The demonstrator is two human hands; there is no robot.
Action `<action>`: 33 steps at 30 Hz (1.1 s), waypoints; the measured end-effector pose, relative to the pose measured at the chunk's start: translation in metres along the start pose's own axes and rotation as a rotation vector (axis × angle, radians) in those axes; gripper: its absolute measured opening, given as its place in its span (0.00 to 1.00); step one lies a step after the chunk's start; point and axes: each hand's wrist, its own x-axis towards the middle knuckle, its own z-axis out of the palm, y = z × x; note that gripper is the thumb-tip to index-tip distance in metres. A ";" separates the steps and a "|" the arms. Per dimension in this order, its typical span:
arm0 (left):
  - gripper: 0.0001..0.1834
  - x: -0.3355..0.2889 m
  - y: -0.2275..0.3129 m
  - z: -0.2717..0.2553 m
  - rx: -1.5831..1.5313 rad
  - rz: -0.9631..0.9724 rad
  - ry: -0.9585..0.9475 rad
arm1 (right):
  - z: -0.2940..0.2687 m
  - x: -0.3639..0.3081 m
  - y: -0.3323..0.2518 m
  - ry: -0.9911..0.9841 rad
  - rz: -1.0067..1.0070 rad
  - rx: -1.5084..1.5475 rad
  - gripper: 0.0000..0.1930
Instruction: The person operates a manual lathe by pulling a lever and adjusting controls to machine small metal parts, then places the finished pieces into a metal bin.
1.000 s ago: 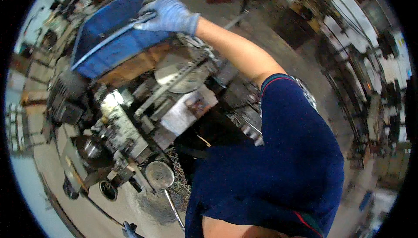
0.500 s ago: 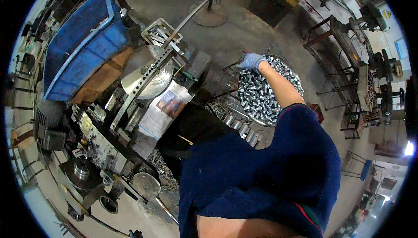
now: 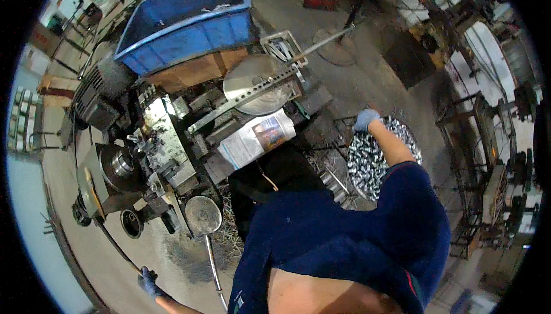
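My left hand (image 3: 148,284), in a blue-grey glove, is at the lower left with its fingers closed round the end of a long thin lever (image 3: 115,248). The lever runs up to a machine (image 3: 166,136) with a round metal chuck (image 3: 121,163). To the right, my right hand (image 3: 366,119), gloved in light blue, rests by the far left rim of a round basin (image 3: 351,183). Its fingers are curled, and whatever they hold is hidden. Shiny metal parts (image 3: 373,162), short and stubby, fill the basin.
A perforated bar (image 3: 244,100) crosses a round metal disc (image 3: 258,84) on the machine. Beside it lies a newspaper (image 3: 255,139). A blue bin (image 3: 189,35) stands behind. A round-topped metal stand (image 3: 203,215) is near the left arm. Metal cylinders (image 3: 333,186) lie left of the basin.
The view has turned, so the machine and bin sit farther right. My left hand now shows more fully on the lever's end. My right hand stays at the basin's rim.
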 end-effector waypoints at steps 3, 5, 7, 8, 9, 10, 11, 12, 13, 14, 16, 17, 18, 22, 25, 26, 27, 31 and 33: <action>0.14 0.002 -0.011 -0.001 0.025 0.061 -0.001 | 0.006 0.005 -0.003 -0.036 0.040 -0.024 0.27; 0.15 0.007 -0.013 -0.007 0.042 0.074 -0.058 | 0.011 0.007 -0.003 -0.033 0.014 -0.065 0.28; 0.16 -0.003 -0.010 -0.004 0.024 0.123 -0.040 | 0.005 0.000 -0.004 -0.037 0.016 -0.048 0.29; 0.16 -0.007 -0.008 -0.001 0.017 0.147 -0.028 | -0.001 -0.002 -0.001 -0.005 0.032 -0.002 0.30; 0.16 -0.003 -0.008 0.002 0.073 0.133 -0.023 | -0.001 -0.007 0.009 0.019 0.054 0.045 0.31; 0.16 0.004 -0.008 0.007 0.128 0.119 -0.022 | 0.036 0.017 0.049 0.140 -0.013 0.086 0.31; 0.16 0.003 -0.012 0.010 0.040 0.136 -0.016 | 0.030 0.020 0.051 0.213 0.006 0.158 0.31; 0.16 0.002 -0.014 0.005 0.016 0.163 -0.060 | 0.003 0.003 0.032 0.288 0.009 0.240 0.31; 0.18 0.001 -0.015 -0.001 0.072 0.143 -0.019 | -0.028 -0.025 0.021 0.310 0.124 0.360 0.31; 0.18 -0.010 -0.018 -0.008 0.009 0.129 -0.025 | -0.077 -0.052 -0.008 0.238 0.100 0.535 0.24; 0.18 0.000 -0.015 0.002 -0.043 0.082 -0.045 | -0.104 -0.058 -0.031 0.394 -0.227 0.768 0.19; 0.17 0.000 -0.013 0.004 -0.043 0.068 -0.042 | -0.118 -0.062 -0.046 0.462 -0.400 0.881 0.16; 0.16 -0.003 -0.011 0.002 -0.040 0.058 -0.031 | -0.152 -0.086 -0.084 0.474 -0.570 0.897 0.14; 0.16 -0.014 -0.002 0.000 -0.093 0.045 -0.033 | -0.259 -0.148 -0.250 0.650 -1.367 0.643 0.21; 0.14 -0.021 0.004 0.007 0.026 0.162 -0.015 | -0.299 -0.199 -0.364 0.842 -1.582 0.289 0.26; 0.13 -0.030 0.017 0.011 0.145 0.128 0.022 | -0.305 -0.208 -0.399 0.881 -1.480 0.101 0.26; 0.13 -0.037 0.007 0.002 0.133 0.129 0.021 | -0.315 -0.215 -0.428 0.816 -1.524 -0.052 0.26; 0.14 -0.056 -0.034 -0.012 0.173 0.057 0.039 | -0.317 -0.206 -0.501 0.760 -1.366 -0.534 0.31; 0.14 -0.070 -0.043 -0.013 0.184 0.052 0.069 | -0.313 -0.196 -0.512 0.768 -1.378 -0.547 0.32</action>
